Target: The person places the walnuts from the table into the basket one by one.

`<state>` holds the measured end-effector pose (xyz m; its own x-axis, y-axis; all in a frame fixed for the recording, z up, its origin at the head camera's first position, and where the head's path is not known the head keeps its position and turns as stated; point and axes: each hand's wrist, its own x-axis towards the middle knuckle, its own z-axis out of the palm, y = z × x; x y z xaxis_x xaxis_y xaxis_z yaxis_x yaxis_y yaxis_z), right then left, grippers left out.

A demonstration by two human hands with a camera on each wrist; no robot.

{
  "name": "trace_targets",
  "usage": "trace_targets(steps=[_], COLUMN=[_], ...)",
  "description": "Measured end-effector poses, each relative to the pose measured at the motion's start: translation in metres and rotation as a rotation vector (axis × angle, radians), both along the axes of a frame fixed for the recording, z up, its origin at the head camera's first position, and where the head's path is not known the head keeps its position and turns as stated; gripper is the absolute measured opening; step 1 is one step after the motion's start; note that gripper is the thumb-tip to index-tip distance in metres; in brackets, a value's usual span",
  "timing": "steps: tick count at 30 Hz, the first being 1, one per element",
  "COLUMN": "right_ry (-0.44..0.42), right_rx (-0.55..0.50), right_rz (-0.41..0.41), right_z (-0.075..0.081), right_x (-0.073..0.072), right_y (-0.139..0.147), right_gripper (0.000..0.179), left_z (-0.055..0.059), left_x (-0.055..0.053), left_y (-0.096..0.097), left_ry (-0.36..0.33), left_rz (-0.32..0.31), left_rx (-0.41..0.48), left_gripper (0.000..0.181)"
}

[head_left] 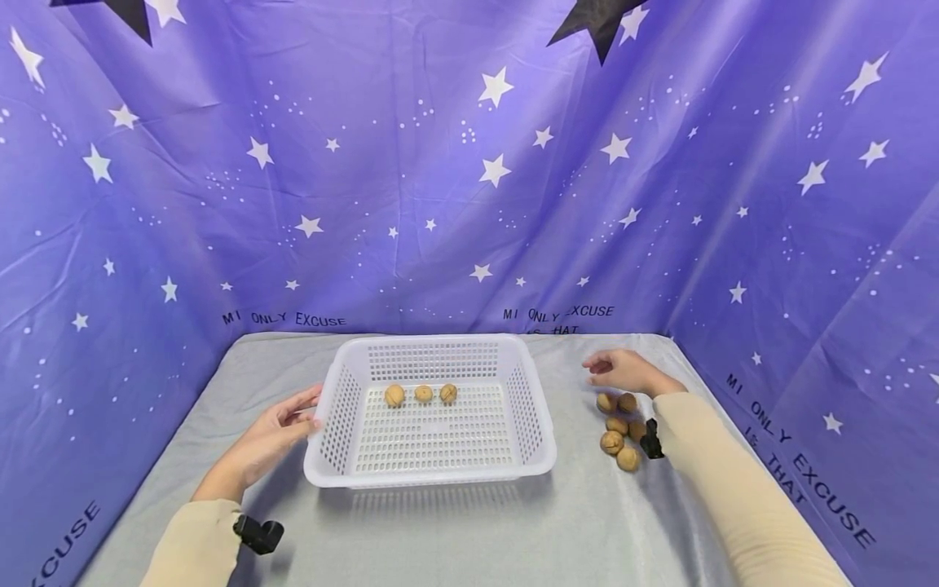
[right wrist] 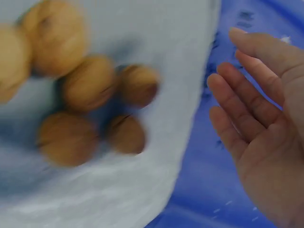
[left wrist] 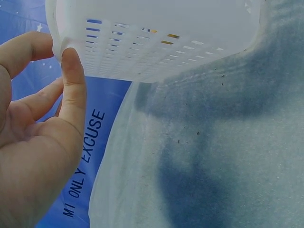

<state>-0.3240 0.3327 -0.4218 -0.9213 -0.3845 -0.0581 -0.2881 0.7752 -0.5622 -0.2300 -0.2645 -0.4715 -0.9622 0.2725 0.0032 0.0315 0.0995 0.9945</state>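
A white plastic basket (head_left: 434, 475) with slotted walls stands on the table; three walnuts (head_left: 423, 394) sit in a row inside it. My left hand (head_left: 266, 444) holds the basket's left rim, its thumb (left wrist: 73, 85) on the near side and the fingers beyond. To the right of the basket lies a loose group of several walnuts (head_left: 612, 443). Just past their far end, my right hand (head_left: 627, 371) hovers with bent, relaxed fingers and nothing in them. The right wrist view shows its bare palm beside the blurred walnuts (right wrist: 89, 83).
Pale grey cloth (head_left: 469, 538) covers the table. A purple-blue curtain (head_left: 411, 179) with white stars and lettering encloses the back and both sides. Small black cameras (head_left: 258, 534) sit on both wrists, over cream sleeves (head_left: 741, 481).
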Motion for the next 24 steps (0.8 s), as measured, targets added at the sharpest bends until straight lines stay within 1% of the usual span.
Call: trace_targets(steps=[3,8,10,13,19,21,24], right_ry=[-0.040,-0.125,-0.137,-0.117,-0.097,-0.100,-0.089], right_rx=[0.025,0.028,0.038,0.064,0.088,0.072,0.043], right_rz=[-0.027,-0.053,-0.053,-0.049,-0.034,-0.041,-0.030], right_z=[-0.012,-0.024,-0.026,-0.029,-0.030,-0.027,-0.020], right_x=[0.003,0.010,0.011,0.011,0.010,0.010,0.008], right_y=[0.012,0.023,0.025,0.027,0.027,0.026,0.022], right_gripper=[0.037,0.041,0.041,0.038,0.034,0.034,0.037], left_z=[0.000,0.001,0.001,0.001,0.001,0.001,0.002], left_x=[0.000,-0.001,-0.001,-0.001,0.000,0.001,0.002], left_y=[0.000,0.000,0.001,0.001,0.001,0.000,0.000], left_ry=[-0.001,-0.006,-0.009,-0.007,-0.006,-0.004,0.004], left_rz=[0.000,0.004,0.006,0.007,0.009,0.004,-0.002], left_rx=[0.000,0.000,0.002,0.004,0.002,0.004,0.016], left_gripper=[0.071,0.072,0.072,0.072,0.072,0.072,0.072])
